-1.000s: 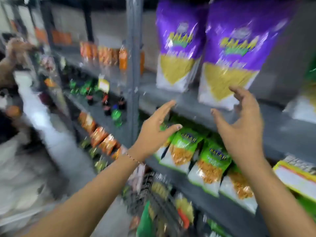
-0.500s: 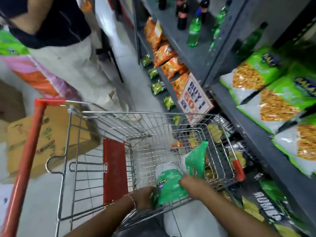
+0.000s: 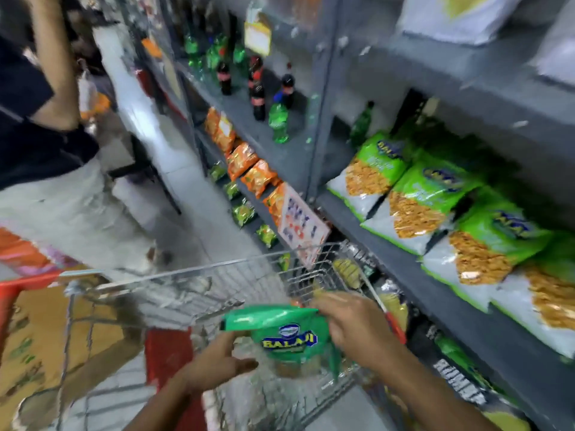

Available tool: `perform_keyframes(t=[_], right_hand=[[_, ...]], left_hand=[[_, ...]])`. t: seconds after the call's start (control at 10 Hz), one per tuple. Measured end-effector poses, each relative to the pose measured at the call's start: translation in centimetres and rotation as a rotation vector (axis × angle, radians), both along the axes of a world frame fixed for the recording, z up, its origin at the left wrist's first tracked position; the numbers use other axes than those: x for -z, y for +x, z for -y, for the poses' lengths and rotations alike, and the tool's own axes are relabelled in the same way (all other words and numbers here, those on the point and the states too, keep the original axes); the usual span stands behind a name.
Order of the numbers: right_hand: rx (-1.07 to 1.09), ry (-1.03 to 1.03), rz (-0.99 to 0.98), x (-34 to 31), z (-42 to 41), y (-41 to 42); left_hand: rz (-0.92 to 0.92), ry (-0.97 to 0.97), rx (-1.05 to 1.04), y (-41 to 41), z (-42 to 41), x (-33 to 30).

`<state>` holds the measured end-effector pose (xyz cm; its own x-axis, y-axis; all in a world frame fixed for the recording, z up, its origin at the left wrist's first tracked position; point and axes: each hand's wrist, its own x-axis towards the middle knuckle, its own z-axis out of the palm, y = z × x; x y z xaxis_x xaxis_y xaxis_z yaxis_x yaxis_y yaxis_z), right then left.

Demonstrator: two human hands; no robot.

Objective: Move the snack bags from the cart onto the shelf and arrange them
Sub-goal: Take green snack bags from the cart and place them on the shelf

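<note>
Bag first: the green snack bag sits right between your hands, lifted just above the wire cart, its sealed top edge running roughly left to right across your view and its body hanging down toward you. Your right hand is closed over the bag's upper right corner, fingers wrapped on the film, so that hand carries it. Your left hand is open, palm up and fingers spread, just beside the bag's lower left; the blur makes it hard to say whether it touches the film or only waits under it. The shelf you are filling lies up and to your right, where a row of light green bags leans back in overlapping order, and farther along it nothing in view shows a clear gap, so you may have to look before you place. Since the right hand is both the holder and the nearer one to the shelf, the move likely swings the bag up and rightward past the cart's rim, and the bag's long edge probably needs turning to match the lean of the row. Watch the hanging promo sign at the cart's far corner, and another person standing close on your left.
</note>
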<state>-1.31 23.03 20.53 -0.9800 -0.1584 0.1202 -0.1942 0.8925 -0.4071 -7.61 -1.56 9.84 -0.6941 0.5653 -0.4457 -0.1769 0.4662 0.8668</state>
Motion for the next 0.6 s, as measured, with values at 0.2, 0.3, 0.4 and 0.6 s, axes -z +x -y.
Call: perform_keyframes(t=[0.2,0.3,0.4,0.6], right_hand=[[0.231,-0.200,-0.634,-20.2,-5.7,4.9],[0.416,-0.539,-0.856,-27.3,-9.2,10.2],[0.522,-0.635,-0.729,-29.4,-12.0,15.7],[0.874,-0.547,-0.770,-27.9,-20.7,19.3]], left_hand=[[-0.029,0.639,0.105,-4.0,-10.2,-12.4],[-0.116,0.868,0.326,-1.0,-18.4,-24.4],[-0.363,0.915,0.400,1.4,-25.0,-32.3],[-0.433,0.933,0.584,5.3,-39.2,-38.6]])
